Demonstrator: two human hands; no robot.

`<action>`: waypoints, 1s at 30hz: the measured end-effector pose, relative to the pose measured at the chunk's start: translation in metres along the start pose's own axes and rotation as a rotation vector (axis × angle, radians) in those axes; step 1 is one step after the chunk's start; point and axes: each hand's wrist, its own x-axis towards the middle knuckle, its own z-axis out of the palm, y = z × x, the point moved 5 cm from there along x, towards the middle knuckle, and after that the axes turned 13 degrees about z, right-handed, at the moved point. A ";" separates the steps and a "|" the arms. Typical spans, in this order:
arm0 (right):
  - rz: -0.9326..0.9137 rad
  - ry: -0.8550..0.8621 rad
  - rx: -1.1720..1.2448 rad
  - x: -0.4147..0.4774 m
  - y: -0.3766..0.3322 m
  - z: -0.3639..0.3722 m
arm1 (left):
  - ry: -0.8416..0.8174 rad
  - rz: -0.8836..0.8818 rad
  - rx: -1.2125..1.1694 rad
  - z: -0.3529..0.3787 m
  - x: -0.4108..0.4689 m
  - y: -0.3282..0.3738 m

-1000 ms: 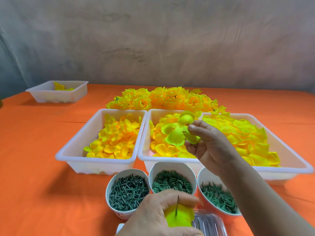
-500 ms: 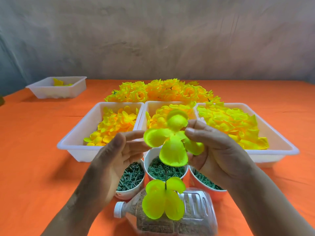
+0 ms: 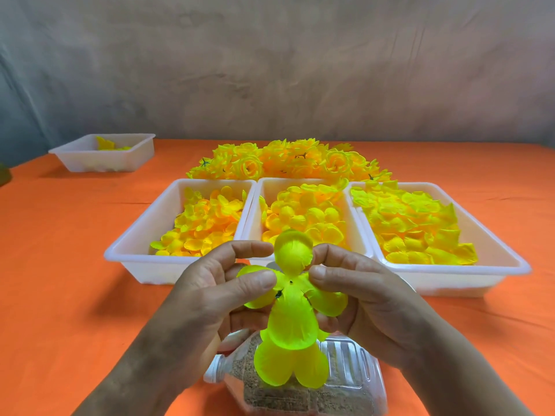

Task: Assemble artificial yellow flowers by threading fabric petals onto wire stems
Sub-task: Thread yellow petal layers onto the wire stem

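Note:
A yellow-green fabric petal piece (image 3: 292,322) with several round lobes is held between both hands near the bottom centre; a small hole shows at its middle. My left hand (image 3: 210,298) pinches its left lobes and my right hand (image 3: 360,298) pinches its right lobes. Just below it, another petal layer (image 3: 289,366) sits on a stem that is mostly hidden, above a clear plastic bottle (image 3: 345,385) lying on its side with brown filling. A pile of finished yellow flowers (image 3: 288,160) lies at the back.
Three white trays of yellow petals stand side by side: left (image 3: 135,253), middle (image 3: 258,187), right (image 3: 495,262). A smaller white tray (image 3: 90,163) sits far left on the orange tablecloth (image 3: 60,265). My hands hide the cups of green parts.
My left hand came up and took hold of the petal piece beside my right hand. The piece has come down close over the lower petal layer, and the view has tilted down.

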 end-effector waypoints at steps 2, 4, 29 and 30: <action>-0.001 0.001 0.012 0.000 0.001 0.000 | 0.013 -0.014 -0.034 0.002 -0.001 0.000; -0.007 -0.002 0.026 0.001 0.001 0.000 | 0.023 -0.022 -0.073 0.005 -0.001 0.000; -0.004 -0.013 0.042 0.001 0.011 -0.006 | -0.026 0.039 -0.075 0.019 -0.007 -0.005; -0.019 -0.019 0.037 0.000 0.011 -0.006 | -0.038 0.055 -0.072 0.020 -0.007 -0.003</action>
